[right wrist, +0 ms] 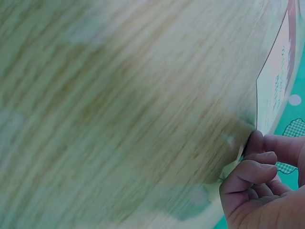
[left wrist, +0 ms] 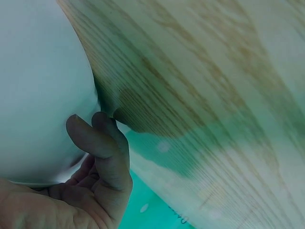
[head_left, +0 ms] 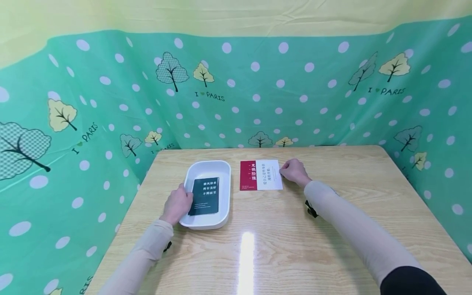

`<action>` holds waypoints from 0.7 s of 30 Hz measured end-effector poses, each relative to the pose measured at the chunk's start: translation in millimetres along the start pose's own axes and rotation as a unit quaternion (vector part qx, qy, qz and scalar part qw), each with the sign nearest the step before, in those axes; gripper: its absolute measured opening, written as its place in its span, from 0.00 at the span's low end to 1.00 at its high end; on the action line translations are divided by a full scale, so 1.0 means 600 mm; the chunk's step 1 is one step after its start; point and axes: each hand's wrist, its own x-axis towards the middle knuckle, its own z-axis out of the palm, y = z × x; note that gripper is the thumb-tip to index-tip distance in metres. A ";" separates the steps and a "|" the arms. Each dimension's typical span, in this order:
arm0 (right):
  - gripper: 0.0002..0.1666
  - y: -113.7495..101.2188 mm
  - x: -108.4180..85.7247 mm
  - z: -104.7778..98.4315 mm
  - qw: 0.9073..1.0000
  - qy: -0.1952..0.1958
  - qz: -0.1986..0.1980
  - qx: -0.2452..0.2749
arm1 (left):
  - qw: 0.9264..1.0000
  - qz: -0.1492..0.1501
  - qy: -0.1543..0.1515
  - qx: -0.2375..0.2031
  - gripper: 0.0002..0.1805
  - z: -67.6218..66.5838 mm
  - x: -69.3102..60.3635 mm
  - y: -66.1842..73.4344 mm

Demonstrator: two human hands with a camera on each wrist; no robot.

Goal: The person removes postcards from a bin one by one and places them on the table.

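Observation:
A white tray [head_left: 225, 192] stands left of centre, with a dark green card [head_left: 204, 203] with white lettering lying in it. My left hand [head_left: 178, 205] grips the tray's left wall; in the left wrist view the hand [left wrist: 95, 176] has its fingers curled against the tray's white side [left wrist: 43, 95]. To the right of the tray lies a red and white card [head_left: 269, 175]. At its right edge my right hand [head_left: 295, 171] pinches the card; the right wrist view shows the hand's [right wrist: 267, 176] thumb and fingertip at the edge of the card's white part [right wrist: 272, 86].
The wooden table [head_left: 280, 233] has a bright strip of reflected light near its front middle. A green curtain [head_left: 243, 90] with white dots and printed trees hangs behind the table and along both sides.

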 end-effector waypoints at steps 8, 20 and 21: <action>0.09 -0.008 -0.008 -0.008 1.000 -0.007 -0.006 0.008 | 1.000 0.001 -0.006 -0.003 0.30 -0.001 0.001 0.001; 0.10 -0.049 -0.014 -0.019 0.999 -0.015 -0.025 0.023 | 1.000 0.009 0.009 0.011 0.29 0.002 0.002 -0.003; 0.10 -0.052 -0.016 -0.020 0.999 -0.015 -0.027 0.022 | 1.000 0.009 0.009 0.010 0.29 0.002 0.003 -0.003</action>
